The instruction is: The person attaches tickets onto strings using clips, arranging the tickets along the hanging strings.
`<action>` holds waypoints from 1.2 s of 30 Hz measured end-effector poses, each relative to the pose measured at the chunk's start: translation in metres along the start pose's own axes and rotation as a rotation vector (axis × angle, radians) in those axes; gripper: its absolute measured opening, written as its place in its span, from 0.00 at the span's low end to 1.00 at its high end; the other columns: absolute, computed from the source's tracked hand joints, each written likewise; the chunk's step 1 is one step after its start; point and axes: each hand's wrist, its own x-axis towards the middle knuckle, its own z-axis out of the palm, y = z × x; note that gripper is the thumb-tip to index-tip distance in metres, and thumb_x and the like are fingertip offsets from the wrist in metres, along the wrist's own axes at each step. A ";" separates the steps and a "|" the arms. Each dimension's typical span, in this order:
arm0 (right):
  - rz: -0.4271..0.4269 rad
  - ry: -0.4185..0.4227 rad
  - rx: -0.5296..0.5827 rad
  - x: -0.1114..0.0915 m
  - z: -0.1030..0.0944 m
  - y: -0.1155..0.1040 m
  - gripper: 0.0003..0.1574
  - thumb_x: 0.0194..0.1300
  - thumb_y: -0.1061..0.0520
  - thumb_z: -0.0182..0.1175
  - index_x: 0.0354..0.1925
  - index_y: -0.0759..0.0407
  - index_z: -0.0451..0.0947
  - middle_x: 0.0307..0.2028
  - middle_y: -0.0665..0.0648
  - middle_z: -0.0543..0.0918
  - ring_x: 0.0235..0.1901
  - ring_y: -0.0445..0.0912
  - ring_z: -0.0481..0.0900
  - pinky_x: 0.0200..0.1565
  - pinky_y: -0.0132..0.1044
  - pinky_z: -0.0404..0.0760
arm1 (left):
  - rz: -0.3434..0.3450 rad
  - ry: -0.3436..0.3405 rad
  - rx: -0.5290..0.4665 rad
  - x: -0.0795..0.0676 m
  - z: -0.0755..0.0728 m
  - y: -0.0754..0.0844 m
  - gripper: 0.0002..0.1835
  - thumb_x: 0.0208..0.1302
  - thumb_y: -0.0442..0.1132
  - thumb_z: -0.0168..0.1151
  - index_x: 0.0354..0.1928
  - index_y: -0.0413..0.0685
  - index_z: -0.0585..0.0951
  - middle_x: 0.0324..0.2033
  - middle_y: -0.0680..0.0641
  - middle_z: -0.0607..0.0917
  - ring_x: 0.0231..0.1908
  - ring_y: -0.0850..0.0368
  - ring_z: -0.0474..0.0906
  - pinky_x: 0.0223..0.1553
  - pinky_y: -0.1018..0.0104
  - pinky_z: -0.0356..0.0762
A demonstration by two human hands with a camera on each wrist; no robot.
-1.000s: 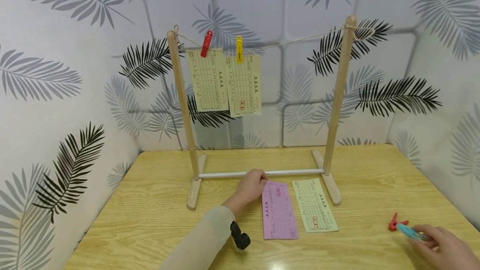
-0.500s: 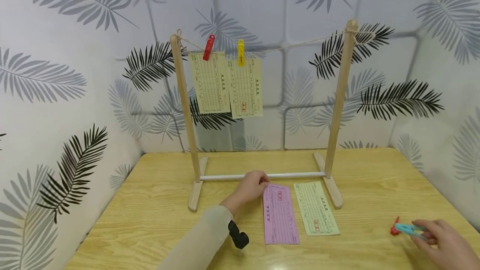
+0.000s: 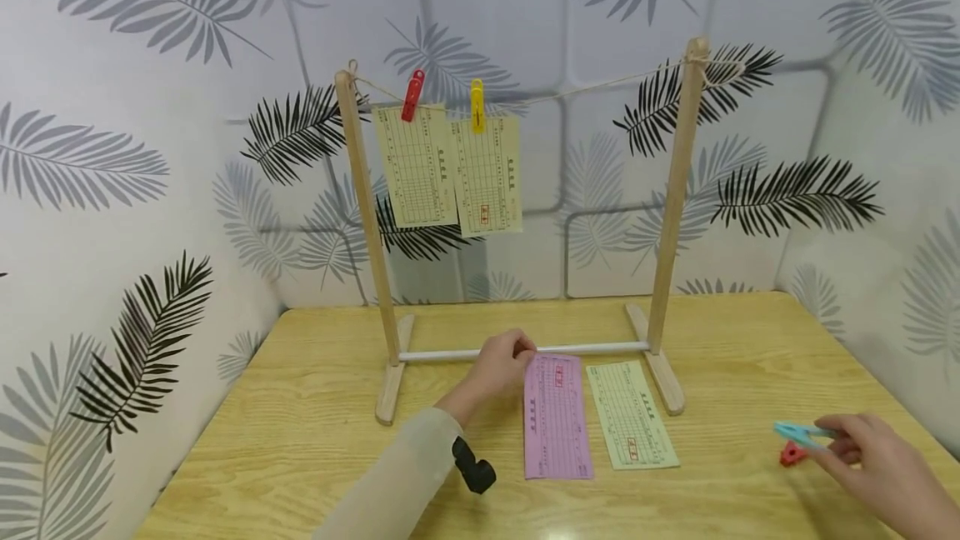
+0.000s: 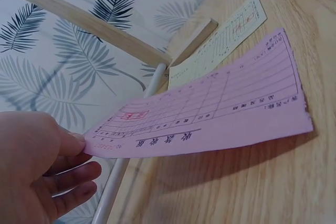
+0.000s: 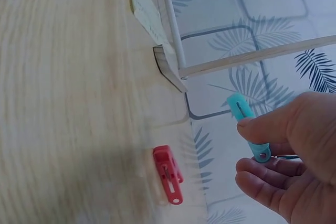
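My left hand (image 3: pixel 501 365) pinches the top left corner of a pink receipt slip (image 3: pixel 557 419) between thumb and fingers. In the left wrist view the pink slip (image 4: pixel 210 108) is raised off the table, with a shadow under it. At the right, my right hand (image 3: pixel 873 457) holds a light blue clothespin (image 3: pixel 797 433) above the table. The right wrist view shows the blue clothespin (image 5: pixel 247 124) between thumb and fingers. Close below it a red clothespin (image 5: pixel 168 174) lies on the table. A pale yellow slip (image 3: pixel 632 415) lies right of the pink one.
A wooden stand (image 3: pixel 675 215) with a white crossbar (image 3: pixel 592 348) rises at the back of the table (image 3: pixel 300 440). From its sagging string (image 3: pixel 600 90) hang two yellow slips (image 3: pixel 487 177), one under a red clothespin (image 3: pixel 412 96), the other under a yellow clothespin (image 3: pixel 477 107).
My right hand has lifted the light blue clothespin up and slightly left, away from the red one on the table. My left hand has raised the pink slip a little.
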 end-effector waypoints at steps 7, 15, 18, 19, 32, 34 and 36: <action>-0.098 0.129 0.024 0.003 -0.001 -0.009 0.21 0.51 0.62 0.69 0.40 0.75 0.75 0.30 0.61 0.72 0.23 0.35 0.70 0.23 0.30 0.73 | 0.042 -0.032 0.047 0.003 -0.010 0.011 0.04 0.63 0.33 0.59 0.38 0.42 0.82 0.31 0.50 0.82 0.30 0.61 0.74 0.31 0.70 0.73; -0.173 0.235 0.023 0.013 -0.003 -0.025 0.20 0.45 0.65 0.72 0.37 0.71 0.76 0.27 0.57 0.74 0.20 0.33 0.69 0.21 0.30 0.72 | 0.048 -0.049 0.065 0.005 -0.023 0.023 0.04 0.65 0.35 0.57 0.36 0.48 0.81 0.29 0.54 0.80 0.28 0.62 0.73 0.31 0.69 0.72; -0.196 0.230 0.028 0.018 -0.005 -0.029 0.20 0.45 0.64 0.72 0.37 0.70 0.77 0.27 0.57 0.74 0.20 0.33 0.70 0.21 0.30 0.73 | 0.058 -0.039 0.050 0.006 -0.028 0.027 0.04 0.66 0.36 0.57 0.36 0.47 0.80 0.29 0.54 0.80 0.28 0.62 0.72 0.30 0.69 0.72; -0.201 0.226 0.029 0.019 -0.006 -0.031 0.19 0.45 0.64 0.72 0.37 0.69 0.77 0.28 0.57 0.74 0.21 0.34 0.70 0.21 0.30 0.73 | 0.057 -0.037 0.044 0.006 -0.029 0.028 0.04 0.66 0.36 0.56 0.36 0.47 0.80 0.29 0.54 0.80 0.28 0.62 0.72 0.30 0.69 0.71; -0.273 0.232 0.034 0.035 -0.020 -0.050 0.20 0.49 0.62 0.70 0.40 0.68 0.76 0.31 0.58 0.76 0.23 0.35 0.71 0.23 0.31 0.73 | 0.077 0.027 -0.009 0.011 -0.044 0.040 0.04 0.66 0.37 0.56 0.37 0.49 0.80 0.29 0.55 0.79 0.29 0.62 0.73 0.29 0.69 0.71; -0.304 0.249 0.036 0.037 -0.022 -0.053 0.20 0.49 0.62 0.70 0.41 0.67 0.76 0.31 0.57 0.75 0.24 0.34 0.70 0.24 0.31 0.74 | 0.083 0.039 -0.037 0.011 -0.046 0.043 0.04 0.66 0.37 0.56 0.37 0.49 0.80 0.29 0.55 0.80 0.30 0.62 0.73 0.29 0.68 0.71; -0.335 0.271 0.033 0.039 -0.023 -0.056 0.20 0.48 0.63 0.71 0.40 0.66 0.77 0.31 0.56 0.75 0.24 0.33 0.70 0.24 0.30 0.74 | 0.091 0.047 -0.067 0.011 -0.048 0.046 0.04 0.66 0.37 0.56 0.37 0.48 0.81 0.30 0.54 0.80 0.31 0.61 0.74 0.30 0.68 0.72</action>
